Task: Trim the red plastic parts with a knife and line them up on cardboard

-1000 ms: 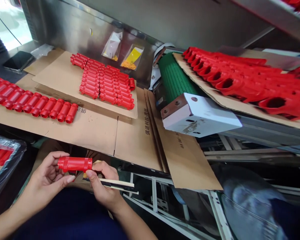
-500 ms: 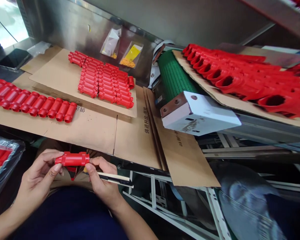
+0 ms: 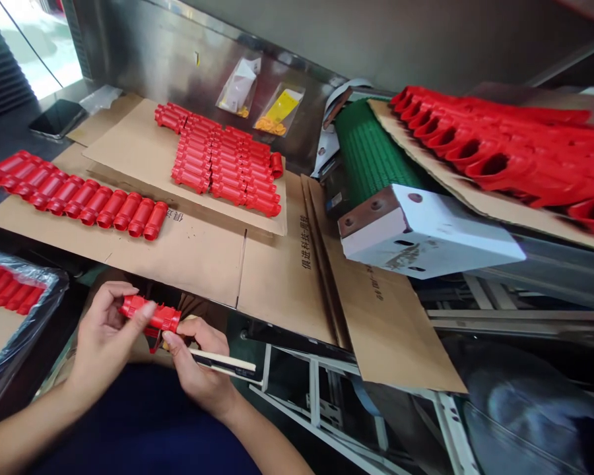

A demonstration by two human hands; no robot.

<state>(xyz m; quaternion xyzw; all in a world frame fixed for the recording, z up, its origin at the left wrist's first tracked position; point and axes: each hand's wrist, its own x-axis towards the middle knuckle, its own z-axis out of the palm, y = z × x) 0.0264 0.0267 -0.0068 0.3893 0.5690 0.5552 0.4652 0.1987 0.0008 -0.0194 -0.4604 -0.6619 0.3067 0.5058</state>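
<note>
The left hand point(image 3: 106, 333) is curled closed on the left end of a red tube point(image 3: 164, 319), and the right hand point(image 3: 202, 359) pinches its right end while gripping a slim cream-and-black tool point(image 3: 222, 364). The tube sits above the lap, just short of the tabletop point(image 3: 10, 138). Beyond lie a row of similar tubes point(image 3: 98, 203), a packed block of ribbed red pieces point(image 3: 194, 153) on cardboard point(image 3: 129, 148), and 2 small bags point(image 3: 280, 111). A green belt point(image 3: 376, 155) stands to the right.
</note>
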